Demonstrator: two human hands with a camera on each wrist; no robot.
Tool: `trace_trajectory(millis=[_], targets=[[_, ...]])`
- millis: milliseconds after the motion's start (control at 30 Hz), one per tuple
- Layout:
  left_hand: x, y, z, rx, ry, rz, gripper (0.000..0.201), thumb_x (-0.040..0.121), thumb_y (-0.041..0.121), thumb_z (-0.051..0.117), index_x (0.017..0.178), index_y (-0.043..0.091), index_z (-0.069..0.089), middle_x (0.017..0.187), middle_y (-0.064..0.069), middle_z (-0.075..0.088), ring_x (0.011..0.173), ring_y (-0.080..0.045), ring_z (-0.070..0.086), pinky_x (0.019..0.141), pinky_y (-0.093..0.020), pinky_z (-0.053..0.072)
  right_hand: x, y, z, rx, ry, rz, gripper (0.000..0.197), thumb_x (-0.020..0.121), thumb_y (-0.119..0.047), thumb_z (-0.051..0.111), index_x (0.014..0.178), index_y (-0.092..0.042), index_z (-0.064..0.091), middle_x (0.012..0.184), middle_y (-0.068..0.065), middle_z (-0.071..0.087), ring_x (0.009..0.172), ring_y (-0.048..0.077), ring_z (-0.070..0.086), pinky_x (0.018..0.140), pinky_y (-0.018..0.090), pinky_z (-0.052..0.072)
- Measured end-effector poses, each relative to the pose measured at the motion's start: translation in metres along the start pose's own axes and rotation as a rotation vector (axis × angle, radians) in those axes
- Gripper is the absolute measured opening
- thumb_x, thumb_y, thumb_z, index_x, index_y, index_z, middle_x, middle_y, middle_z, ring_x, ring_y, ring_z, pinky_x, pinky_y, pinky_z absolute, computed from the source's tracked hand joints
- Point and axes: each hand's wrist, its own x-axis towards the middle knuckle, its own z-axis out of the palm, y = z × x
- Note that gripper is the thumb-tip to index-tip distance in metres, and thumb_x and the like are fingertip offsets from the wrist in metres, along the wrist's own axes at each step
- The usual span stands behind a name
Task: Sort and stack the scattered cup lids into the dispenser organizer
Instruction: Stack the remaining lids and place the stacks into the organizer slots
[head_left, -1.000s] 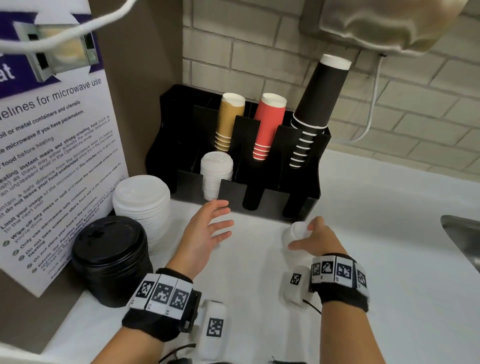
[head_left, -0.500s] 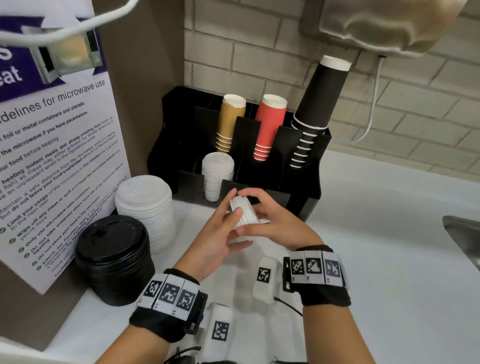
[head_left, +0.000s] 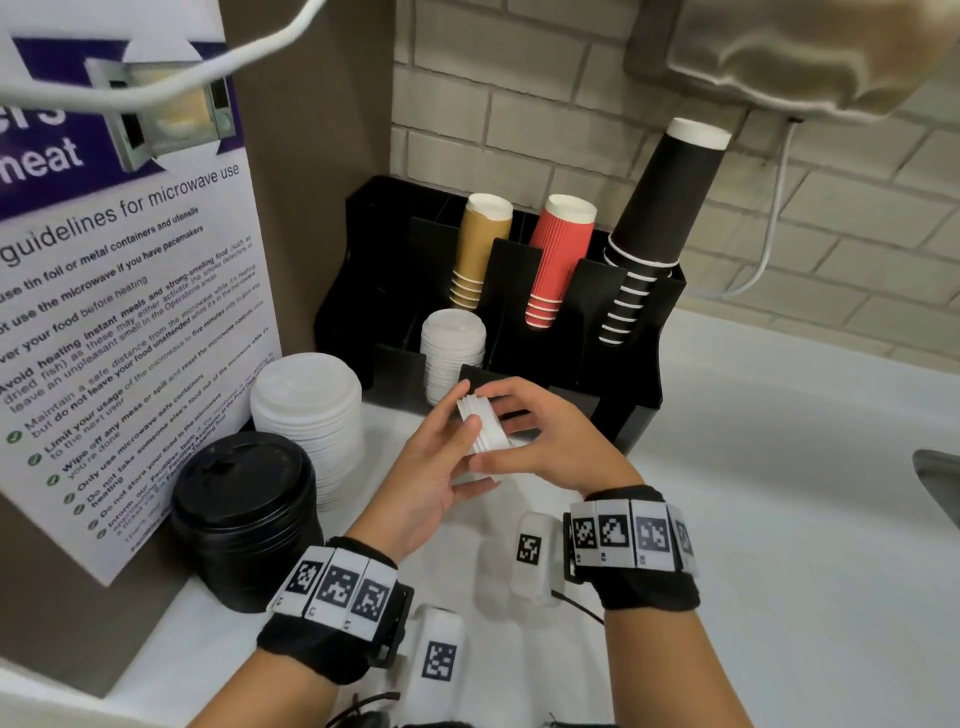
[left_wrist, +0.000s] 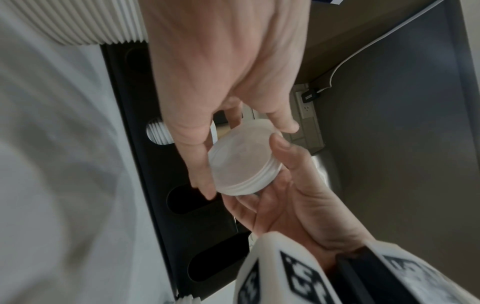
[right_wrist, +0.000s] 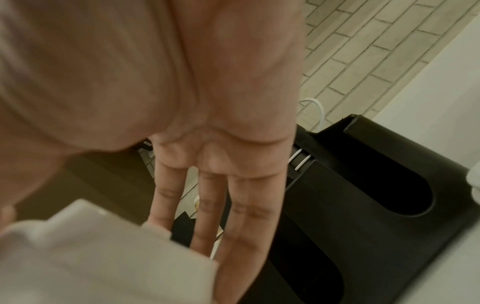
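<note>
The white bench (head_left: 779, 519) carries everything, with a microwave-guidelines poster (head_left: 119, 291) standing at its left edge. Against the brick wall sits the black dispenser organizer (head_left: 363, 270), holding tilted stacks of tan cups (head_left: 480, 249), red cups (head_left: 558, 260) and black cups (head_left: 660, 218), plus a column of small white lids (head_left: 453, 353) in a front slot. Left of it on the bench stand a stack of large white lids (head_left: 306, 415) and, nearer the person, a stack of black lids (head_left: 244, 514). Just in front of the organizer, the left hand (head_left: 431, 478) and right hand (head_left: 550, 441) meet around a short stack of small white lids (head_left: 483, 426), held tilted on edge above the bench. The left thumb and fingers pinch its rim, while the right fingers curl around the far side, thumb beneath.
</note>
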Motion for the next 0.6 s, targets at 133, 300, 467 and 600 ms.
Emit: trace_trajectory(millis=[133,300,467,600], targets=[[0.003,0.003,-0.003,-0.040,0.121,-0.016,0.046,0.077,0.059,0.056,0.124,0.057,0.054,0.137,0.007,0.055,0.121,-0.020,0.059,0.091,-0.035,0.054,0.027,-0.011,-0.012,0.037,0.176,-0.037,0.060,0.064,-0.025,0.088,0.114,-0.027,0.055,0.106,-0.008,0.062,0.090,0.003,0.063,0.072,0.013,0.051],[0.007,-0.002,-0.006,0.000,0.223,-0.068,0.026,0.099,0.044,0.045,0.115,0.042,0.066,0.127,0.006,0.062,0.109,-0.016,0.066,0.080,-0.028,0.055,0.095,-0.034,-0.028,-0.258,0.237,-0.130,0.054,0.071,-0.020,0.083,0.116,-0.015,0.053,0.115,0.001,0.058,0.105,0.017,0.056,0.085,0.029,0.049],[0.007,-0.004,-0.005,0.059,0.248,-0.112,0.030,0.101,0.043,0.043,0.111,0.035,0.070,0.117,0.011,0.069,0.101,-0.011,0.070,0.075,-0.025,0.055,0.149,-0.043,-0.022,-0.559,-0.001,-0.064,0.054,0.072,-0.019,0.079,0.122,-0.021,0.057,0.131,0.009,0.052,0.124,0.027,0.046,0.103,0.039,0.041],[0.006,-0.002,-0.007,0.061,0.266,-0.116,0.036,0.102,0.046,0.038,0.114,0.030,0.068,0.119,0.009,0.068,0.105,-0.013,0.068,0.079,-0.027,0.055,0.162,-0.044,-0.018,-0.710,-0.101,-0.054,0.055,0.074,-0.012,0.074,0.126,-0.020,0.058,0.135,0.008,0.052,0.125,0.025,0.048,0.105,0.037,0.042]])
